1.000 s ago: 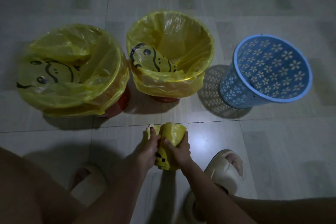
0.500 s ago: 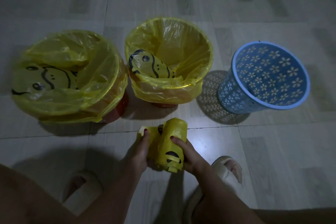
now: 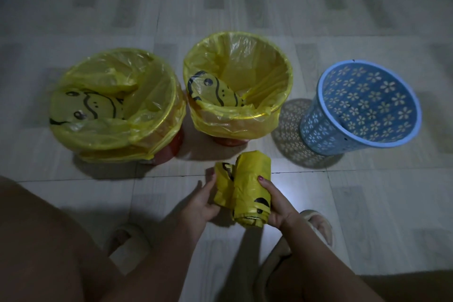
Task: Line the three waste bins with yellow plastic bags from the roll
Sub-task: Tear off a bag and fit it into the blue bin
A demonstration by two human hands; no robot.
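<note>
**Two bins lined, one bin waiting**

On a dim tiled floor [image 3: 367, 203], three waste bins are standing in a row in front of a crouching person. The left bin [image 3: 169, 147] and the middle bin [image 3: 228, 141] are each wearing a yellow bag printed with a black smiley face, its edge folded down over the rim. The blue bin [image 3: 362, 110], with its flower cut-outs, is sitting at the right end with no bag in it. So two linings look done, and one is left.

Just in front of the middle bin, both hands are holding the roll of yellow bags [image 3: 252, 186] above the floor. The right hand [image 3: 279, 208] is wrapping its grip around the roll, with one fingertip lying on top. The left hand [image 3: 198, 203] is pinching the loose end of the next bag [image 3: 223, 186], which is peeling away from the roll's left side. This bag does not look torn free yet. The blue bin is standing near, off to the right of the hands and apart from them. Two pale slippers [image 3: 318, 225] are showing at the bottom.
</note>
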